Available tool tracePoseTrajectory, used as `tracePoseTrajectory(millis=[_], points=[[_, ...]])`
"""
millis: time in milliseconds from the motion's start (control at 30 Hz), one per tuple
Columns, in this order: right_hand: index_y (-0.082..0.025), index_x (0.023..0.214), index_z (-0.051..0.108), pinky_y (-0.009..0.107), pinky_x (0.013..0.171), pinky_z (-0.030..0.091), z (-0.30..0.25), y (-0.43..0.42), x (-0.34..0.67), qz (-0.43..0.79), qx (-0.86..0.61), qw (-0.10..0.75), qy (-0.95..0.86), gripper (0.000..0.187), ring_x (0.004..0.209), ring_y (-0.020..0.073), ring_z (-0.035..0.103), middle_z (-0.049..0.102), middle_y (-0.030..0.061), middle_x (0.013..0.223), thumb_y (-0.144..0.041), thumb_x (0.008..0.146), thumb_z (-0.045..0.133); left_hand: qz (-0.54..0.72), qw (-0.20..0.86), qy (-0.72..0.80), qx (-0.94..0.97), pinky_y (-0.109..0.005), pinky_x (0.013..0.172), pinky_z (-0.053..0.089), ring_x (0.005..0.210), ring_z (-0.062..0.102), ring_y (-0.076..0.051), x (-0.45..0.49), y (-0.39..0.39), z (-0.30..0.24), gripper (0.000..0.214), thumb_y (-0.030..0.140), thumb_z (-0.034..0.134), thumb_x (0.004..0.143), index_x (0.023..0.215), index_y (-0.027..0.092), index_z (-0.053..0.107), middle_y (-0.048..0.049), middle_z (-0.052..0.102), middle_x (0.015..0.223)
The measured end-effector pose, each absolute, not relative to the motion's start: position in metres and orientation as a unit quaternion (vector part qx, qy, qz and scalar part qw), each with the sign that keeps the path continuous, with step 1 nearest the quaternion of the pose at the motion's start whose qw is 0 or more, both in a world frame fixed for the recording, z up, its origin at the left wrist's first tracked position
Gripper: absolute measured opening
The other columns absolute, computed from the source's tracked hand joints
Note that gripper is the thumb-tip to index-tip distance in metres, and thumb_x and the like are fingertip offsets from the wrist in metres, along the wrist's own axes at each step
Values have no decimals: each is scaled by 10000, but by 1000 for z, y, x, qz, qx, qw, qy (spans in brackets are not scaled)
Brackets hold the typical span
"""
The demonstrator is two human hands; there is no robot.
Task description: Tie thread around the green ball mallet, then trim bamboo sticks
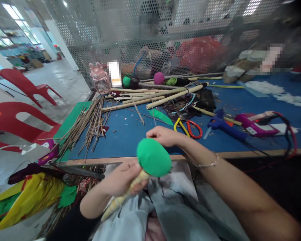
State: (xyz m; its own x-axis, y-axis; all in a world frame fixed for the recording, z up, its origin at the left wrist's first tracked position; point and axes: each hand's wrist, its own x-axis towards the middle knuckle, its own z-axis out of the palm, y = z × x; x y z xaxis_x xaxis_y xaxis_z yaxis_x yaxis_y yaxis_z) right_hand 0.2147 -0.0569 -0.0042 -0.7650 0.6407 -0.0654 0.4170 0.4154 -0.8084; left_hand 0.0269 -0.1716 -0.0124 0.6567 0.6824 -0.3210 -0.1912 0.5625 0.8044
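Note:
My left hand [124, 177] is wrapped round a pale yellowish, tapered stick [115, 202] that slants down towards my lap. At its upper end sits a smooth green fabric-like ball [154, 157], above the table's front edge. Behind the ball's far side, my right hand [163, 135] has its fingers curled and pressed together. What those fingertips pinch, if anything, is hidden. Just beyond the right hand lie scissors with red and yellow handles [194, 130]. A green fabric piece [162, 117] rests beside them.
Thin twigs [87, 124] pile up on the blue table [120, 134] at the left, with bamboo sticks [175, 97] behind. A blue glue gun [223, 125] and a purple device [257, 125] lie right, with trailing cables. Perforated metal mesh [95, 36] stands behind; red chairs [22, 117] are left.

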Motion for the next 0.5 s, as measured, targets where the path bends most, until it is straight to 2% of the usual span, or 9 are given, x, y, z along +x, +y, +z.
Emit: tracePoseTrajectory(millis=[67, 100, 167, 233, 300, 400, 500], points=[[-159, 516, 448, 216, 487, 181, 26, -52, 201, 286, -296, 50, -910, 310, 487, 73, 312, 350, -62, 476, -352, 723, 578, 224, 813, 339, 417, -161, 373, 287, 390, 370, -38, 35, -171, -19, 390, 504, 511, 781, 722, 119, 534, 7, 484, 552], [-162, 519, 466, 225, 488, 167, 42, -56, 194, 207, -302, 48, -929, 288, 486, 78, 316, 371, -56, 477, -335, 716, 585, 227, 806, 355, 417, -161, 367, 282, 387, 367, -38, 38, -169, -22, 384, 505, 498, 788, 721, 127, 523, 10, 484, 557], [-166, 525, 491, 244, 494, 151, 66, -74, 182, 85, -320, 81, -940, 245, 493, 89, 337, 430, -34, 496, -287, 729, 553, 264, 790, 387, 395, -153, 354, 266, 389, 357, -37, 40, -162, -25, 366, 492, 488, 797, 708, 137, 503, 18, 474, 561], [-167, 535, 493, 256, 498, 158, 75, -98, 179, 33, -330, 138, -933, 227, 504, 98, 366, 484, -12, 529, -246, 747, 508, 326, 773, 403, 366, -144, 357, 268, 410, 360, -38, 35, -155, -23, 342, 468, 496, 800, 707, 139, 495, 21, 468, 576], [-166, 526, 459, 256, 501, 181, 68, -117, 183, 33, -349, 223, -910, 251, 502, 95, 369, 475, -11, 525, -217, 771, 466, 387, 753, 404, 346, -139, 368, 285, 431, 367, -36, 28, -151, -16, 321, 450, 504, 802, 724, 139, 496, 16, 480, 617], [-170, 490, 359, 238, 498, 214, 38, -129, 194, 100, -391, 337, -851, 329, 471, 76, 335, 378, -37, 483, -199, 812, 425, 437, 742, 391, 324, -126, 365, 279, 436, 366, -27, 20, -151, -6, 313, 444, 507, 804, 746, 136, 500, 11, 486, 647], [-180, 483, 289, 219, 476, 220, 4, -128, 198, 192, -423, 394, -793, 367, 448, 64, 312, 310, -56, 467, -211, 820, 431, 430, 769, 371, 293, -106, 353, 246, 418, 353, -16, 20, -154, -4, 317, 446, 520, 796, 769, 131, 502, 15, 474, 623]])
